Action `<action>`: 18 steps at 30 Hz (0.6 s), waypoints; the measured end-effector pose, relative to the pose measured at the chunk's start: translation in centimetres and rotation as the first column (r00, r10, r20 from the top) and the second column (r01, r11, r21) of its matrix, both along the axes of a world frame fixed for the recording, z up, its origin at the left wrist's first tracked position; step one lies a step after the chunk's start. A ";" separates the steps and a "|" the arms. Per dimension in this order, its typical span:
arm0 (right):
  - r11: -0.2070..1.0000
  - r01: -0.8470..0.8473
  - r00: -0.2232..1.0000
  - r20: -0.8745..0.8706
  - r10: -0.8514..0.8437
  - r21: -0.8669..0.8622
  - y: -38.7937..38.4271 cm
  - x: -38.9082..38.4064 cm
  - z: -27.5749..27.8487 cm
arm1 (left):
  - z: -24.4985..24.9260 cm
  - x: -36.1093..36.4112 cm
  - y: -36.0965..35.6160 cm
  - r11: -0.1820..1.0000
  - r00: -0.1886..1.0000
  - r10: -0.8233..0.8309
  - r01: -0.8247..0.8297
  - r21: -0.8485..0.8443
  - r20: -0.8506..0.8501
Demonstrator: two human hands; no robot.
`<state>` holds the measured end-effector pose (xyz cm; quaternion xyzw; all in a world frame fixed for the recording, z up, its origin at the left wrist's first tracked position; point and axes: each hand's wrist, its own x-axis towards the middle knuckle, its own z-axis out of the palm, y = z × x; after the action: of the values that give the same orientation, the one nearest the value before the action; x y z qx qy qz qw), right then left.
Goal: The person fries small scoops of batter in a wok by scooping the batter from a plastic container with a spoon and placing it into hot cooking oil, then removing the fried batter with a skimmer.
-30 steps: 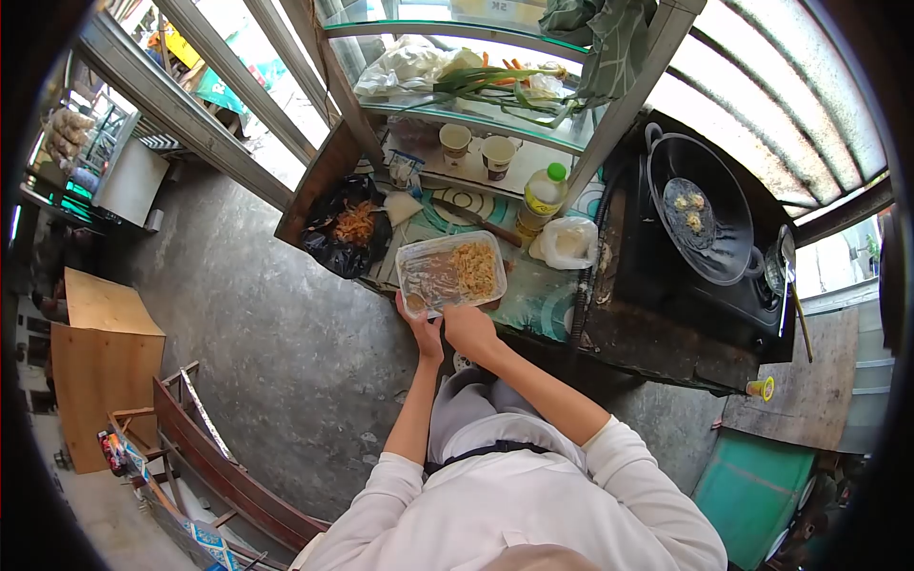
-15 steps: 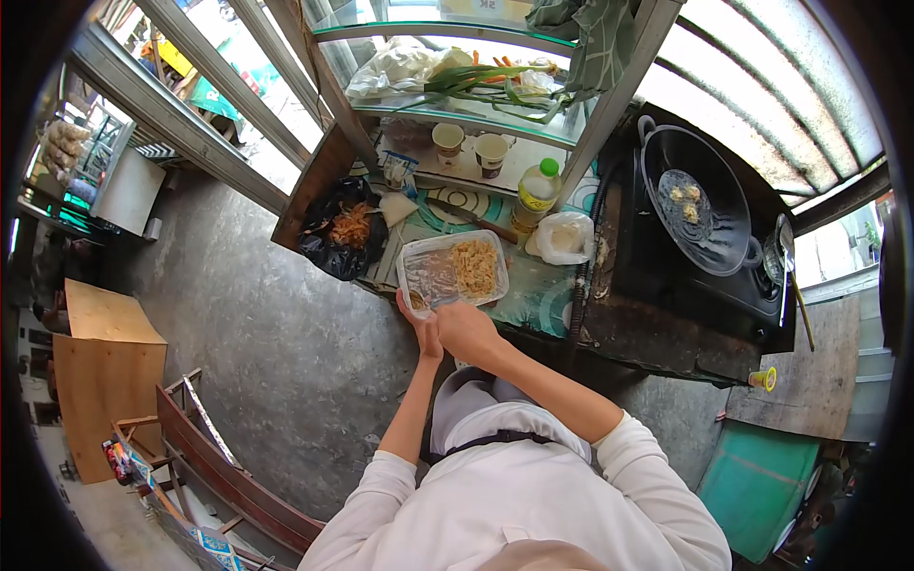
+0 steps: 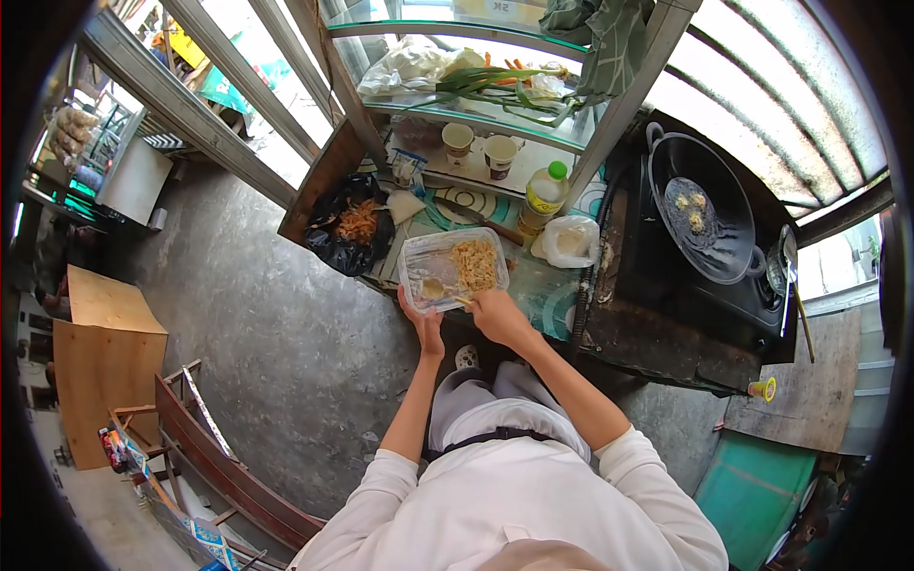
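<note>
A clear plastic container (image 3: 425,255) is at the near edge of the counter, with a lumpy yellowish food mixture (image 3: 473,265) heaped in its right half. My left hand (image 3: 426,328) grips the container's near left corner from below. In my right hand (image 3: 500,316), closed at the near right edge, is the handle of a spoon (image 3: 433,287). The spoon's bowl lies inside the container's left half, beside the mixture. To the right, a black wok (image 3: 728,247) on the stove holds oil with a few small pieces of frying food (image 3: 696,211).
Behind the container lies a knife (image 3: 490,224). Near it are a green-capped bottle (image 3: 546,197), a bag of white stuff (image 3: 569,241), paper cups (image 3: 500,155) and a black bag (image 3: 350,249) of orange shreds. A ladle (image 3: 786,247) rests right of the wok. Glass shelves (image 3: 476,114) rise behind.
My right hand has moved right, away from my left hand, and the spoon now shows in the container. The left hand keeps its grip. The view has shifted slightly.
</note>
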<state>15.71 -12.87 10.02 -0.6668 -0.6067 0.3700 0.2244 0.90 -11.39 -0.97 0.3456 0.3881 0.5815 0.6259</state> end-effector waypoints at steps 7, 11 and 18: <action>0.999 0.022 0.997 -0.077 -0.019 0.047 0.7 -2.1 -2.3 | -0.6 -0.7 0.4 1.000 1.000 0.008 -0.007 -0.012 0.022; 0.983 0.137 0.990 0.005 -0.139 0.119 0.0 -0.5 -0.1 | -0.6 -1.1 0.7 1.000 1.000 -0.019 0.019 -0.013 -0.003; 0.938 0.082 0.976 0.164 -0.145 0.338 3.2 -0.1 -2.9 | 0.6 -1.7 2.0 0.984 0.997 -0.004 -0.010 -0.180 -0.078</action>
<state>15.60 -9.69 7.11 -0.6856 -0.6386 0.1859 0.2958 -0.77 -9.41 -0.36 0.3094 0.4640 0.5309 0.6380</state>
